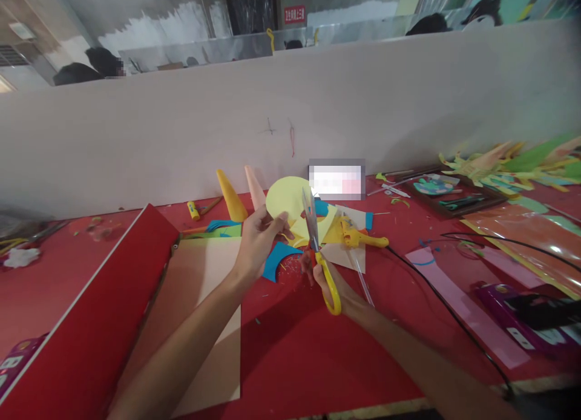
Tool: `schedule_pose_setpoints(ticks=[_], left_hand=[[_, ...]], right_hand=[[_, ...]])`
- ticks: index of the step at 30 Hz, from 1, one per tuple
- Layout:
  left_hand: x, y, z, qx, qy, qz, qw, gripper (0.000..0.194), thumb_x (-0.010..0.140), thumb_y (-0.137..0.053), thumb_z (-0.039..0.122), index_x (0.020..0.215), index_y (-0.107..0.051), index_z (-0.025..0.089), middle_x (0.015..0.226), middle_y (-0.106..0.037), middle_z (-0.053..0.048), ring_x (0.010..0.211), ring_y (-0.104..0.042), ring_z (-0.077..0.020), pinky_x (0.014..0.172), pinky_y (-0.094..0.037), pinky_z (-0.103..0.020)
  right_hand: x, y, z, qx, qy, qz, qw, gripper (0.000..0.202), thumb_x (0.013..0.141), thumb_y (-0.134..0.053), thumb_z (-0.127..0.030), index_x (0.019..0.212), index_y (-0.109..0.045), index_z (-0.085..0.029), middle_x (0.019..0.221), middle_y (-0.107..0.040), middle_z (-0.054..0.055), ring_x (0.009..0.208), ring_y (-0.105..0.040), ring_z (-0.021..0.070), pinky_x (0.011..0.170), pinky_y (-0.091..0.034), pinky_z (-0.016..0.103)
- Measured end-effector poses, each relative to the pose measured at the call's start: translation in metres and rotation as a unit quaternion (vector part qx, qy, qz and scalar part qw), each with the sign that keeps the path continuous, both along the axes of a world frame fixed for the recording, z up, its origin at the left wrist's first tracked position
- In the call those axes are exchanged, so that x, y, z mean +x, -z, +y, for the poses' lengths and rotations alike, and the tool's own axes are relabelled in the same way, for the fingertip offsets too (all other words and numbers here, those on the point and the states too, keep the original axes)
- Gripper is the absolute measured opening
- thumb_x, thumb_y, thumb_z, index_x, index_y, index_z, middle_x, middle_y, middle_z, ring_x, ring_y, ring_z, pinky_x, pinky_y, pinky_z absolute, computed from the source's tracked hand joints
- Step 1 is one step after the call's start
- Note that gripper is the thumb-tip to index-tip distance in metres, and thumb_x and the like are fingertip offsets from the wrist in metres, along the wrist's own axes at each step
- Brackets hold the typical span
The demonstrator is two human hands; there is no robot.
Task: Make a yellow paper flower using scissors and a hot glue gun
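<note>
At the centre of the frame, we had a pale yellow paper disc [285,196] above the red tabletop [295,353]. Left hand [254,235]: grip closed, thumb and fingers pinching the disc's lower edge. Right hand [329,281]: grip closed around the yellow handles of the scissors [314,238], blades pointing up, seemingly parted a little.

Risks, as we judged them: the disc was pinched at one edge only, so it could have bent or twisted under the blades and given a ragged cut. Blade tips sat near the left fingers; a slip could have nicked one. Yellow paper scraps [327,226] lay right behind the blades, easy to snip by mistake. A yellow glue gun [374,241] lay right of centre; a forearm snagging its black cable [426,282] could have dragged it into the paper.

Hard to read: we couldn't tell whether paper sat between the blades. Several right fingers were hidden behind the handles, and the left fingertips behind the disc. A pixelated patch blanked the panel just right of the disc. One purple box [20,359] was cut off at lower left.
</note>
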State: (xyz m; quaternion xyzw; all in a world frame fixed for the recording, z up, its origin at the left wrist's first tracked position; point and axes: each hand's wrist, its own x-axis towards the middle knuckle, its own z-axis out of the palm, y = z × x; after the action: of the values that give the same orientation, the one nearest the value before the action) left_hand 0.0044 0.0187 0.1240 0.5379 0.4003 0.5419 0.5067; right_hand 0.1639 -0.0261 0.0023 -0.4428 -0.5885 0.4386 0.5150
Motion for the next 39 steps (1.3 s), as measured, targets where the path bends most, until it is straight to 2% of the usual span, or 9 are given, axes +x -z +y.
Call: schedule_pose_setpoints(ticks=[4, 12, 15, 21, 26, 39], left_hand=[[-0.003, -0.003, 0.000, 0.025, -0.035, -0.026, 0.999, 0.034, 0.081, -0.083, 0.044, 0.093, -0.065, 0.017, 0.076, -0.071, -0.001, 0.062, -0.071, -0.0145, 0.056, -0.056, -0.024], [-0.003, -0.007, -0.004, 0.070, -0.068, -0.009, 0.995, 0.036, 0.085, -0.082, 0.044, 0.098, -0.064, 0.016, 0.082, -0.076, -0.006, 0.071, -0.076, -0.0192, 0.058, -0.060, -0.026], [-0.001, -0.005, -0.005, 0.070, -0.060, 0.001, 0.996, 0.035, 0.085, -0.082, 0.043, 0.096, -0.065, 0.015, 0.081, -0.076, -0.007, 0.070, -0.076, -0.0202, 0.059, -0.061, -0.028], [0.006, 0.004, -0.009, 0.051, -0.039, 0.025, 0.998, 0.031, 0.085, -0.080, 0.041, 0.095, -0.066, 0.015, 0.081, -0.077, -0.007, 0.068, -0.075, -0.0183, 0.061, -0.062, -0.027], [0.011, 0.006, -0.013, 0.042, -0.026, 0.035, 0.998, 0.029, 0.087, -0.077, 0.041, 0.093, -0.067, 0.014, 0.080, -0.078, -0.006, 0.066, -0.074, -0.0164, 0.062, -0.061, -0.027], [0.011, 0.008, -0.013, 0.044, -0.039, 0.029, 0.998, 0.031, 0.085, -0.078, 0.043, 0.092, -0.066, 0.015, 0.078, -0.077, -0.006, 0.064, -0.072, -0.0161, 0.064, -0.061, -0.028]], right_hand=[[0.004, -0.005, -0.005, -0.011, -0.025, -0.007, 1.000, 0.043, 0.095, -0.051, -0.065, 0.090, -0.057, -0.023, 0.076, -0.056, 0.000, 0.065, -0.051, 0.0162, 0.062, -0.048, 0.031], [0.009, -0.012, -0.006, -0.029, -0.054, -0.030, 0.998, 0.053, 0.095, -0.048, -0.076, 0.095, -0.055, -0.024, 0.091, -0.064, 0.005, 0.080, -0.059, 0.0205, 0.072, -0.052, 0.033], [0.009, -0.015, -0.007, -0.035, -0.063, -0.036, 0.997, 0.055, 0.094, -0.047, -0.077, 0.096, -0.054, -0.023, 0.094, -0.064, 0.006, 0.082, -0.059, 0.0212, 0.073, -0.051, 0.034], [0.011, -0.018, -0.008, -0.020, -0.068, -0.069, 0.995, 0.054, 0.096, -0.043, -0.076, 0.093, -0.054, -0.022, 0.084, -0.058, 0.003, 0.072, -0.051, 0.0178, 0.064, -0.041, 0.031], [0.011, -0.021, -0.009, -0.021, -0.063, -0.075, 0.995, 0.059, 0.094, -0.040, -0.080, 0.088, -0.049, -0.023, 0.079, -0.052, 0.000, 0.067, -0.043, 0.0155, 0.059, -0.036, 0.030], [0.011, -0.024, -0.009, -0.021, -0.052, -0.065, 0.996, 0.056, 0.094, -0.044, -0.079, 0.083, -0.046, -0.024, 0.076, -0.053, 0.000, 0.065, -0.044, 0.0153, 0.057, -0.037, 0.029]])
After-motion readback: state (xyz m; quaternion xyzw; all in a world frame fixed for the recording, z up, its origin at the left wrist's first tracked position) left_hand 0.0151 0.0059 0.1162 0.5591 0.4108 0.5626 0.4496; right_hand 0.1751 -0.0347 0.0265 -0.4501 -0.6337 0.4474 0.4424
